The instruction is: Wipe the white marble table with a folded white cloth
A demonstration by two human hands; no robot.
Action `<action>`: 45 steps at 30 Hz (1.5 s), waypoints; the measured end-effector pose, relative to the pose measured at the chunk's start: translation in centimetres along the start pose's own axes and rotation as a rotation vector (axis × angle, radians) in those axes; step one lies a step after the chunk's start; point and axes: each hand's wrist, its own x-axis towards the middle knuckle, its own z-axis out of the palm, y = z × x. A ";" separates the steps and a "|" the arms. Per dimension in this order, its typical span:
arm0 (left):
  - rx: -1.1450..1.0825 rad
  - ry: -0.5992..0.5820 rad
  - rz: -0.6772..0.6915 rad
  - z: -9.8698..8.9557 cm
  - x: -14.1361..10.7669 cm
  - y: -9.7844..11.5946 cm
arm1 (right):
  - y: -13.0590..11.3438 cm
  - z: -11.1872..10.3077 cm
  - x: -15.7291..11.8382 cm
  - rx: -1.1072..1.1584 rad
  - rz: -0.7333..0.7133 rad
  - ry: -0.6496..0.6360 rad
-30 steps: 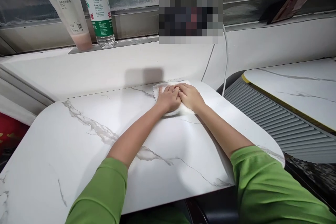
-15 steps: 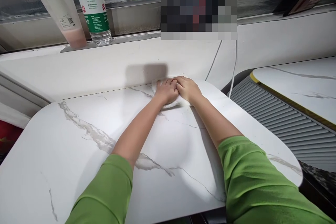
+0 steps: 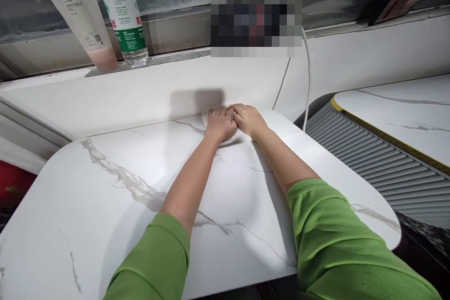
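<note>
A whitish cloth lies under both hands at the back edge of the white marbled table, close to the wall. My left hand presses down on it, fingers bent over its top. Touching it on the right, my right hand also rests on the cloth, its fingers together beside the left thumb. Most of the cloth is covered by the two hands.
On the window ledge stand a plastic cup with pink residue and a water bottle. A white cable hangs down the wall. Another marbled tabletop with a ribbed grey side is at the right.
The camera view has shifted slightly. Both hands remain on the cloth near the wall, with hardly any visible movement over the table.
</note>
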 end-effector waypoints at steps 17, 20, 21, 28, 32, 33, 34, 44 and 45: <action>0.075 -0.094 0.017 -0.9 -12.2 5.8 | -4.1 -3.9 -12.2 -0.022 -0.125 0.022; 0.101 -0.116 0.066 -1.2 -15.4 8.2 | -4.5 -5.6 -16.2 -0.026 -0.128 0.004; 0.110 -0.111 0.098 -1.2 -16.4 9.0 | -4.4 -6.1 -17.6 -0.022 -0.128 0.001; 0.140 -0.023 0.321 0.0 -19.9 14.0 | -2.1 -9.6 -25.3 0.053 -0.069 -0.011; 0.115 -0.021 0.359 0.8 -19.9 15.6 | -1.1 -10.4 -27.2 0.039 -0.019 0.007; 0.110 -0.019 0.361 0.9 -19.8 15.8 | -0.9 -10.4 -27.2 0.039 -0.018 0.005; 0.106 -0.016 0.360 0.9 -19.7 15.9 | -0.7 -10.4 -27.2 0.043 -0.024 -0.003; 0.070 0.002 0.355 1.3 -16.6 15.7 | 2.7 -10.3 -24.2 0.035 -0.067 -0.116; 0.065 0.007 0.350 1.5 -16.2 15.7 | 2.8 -10.4 -23.8 0.033 -0.061 -0.126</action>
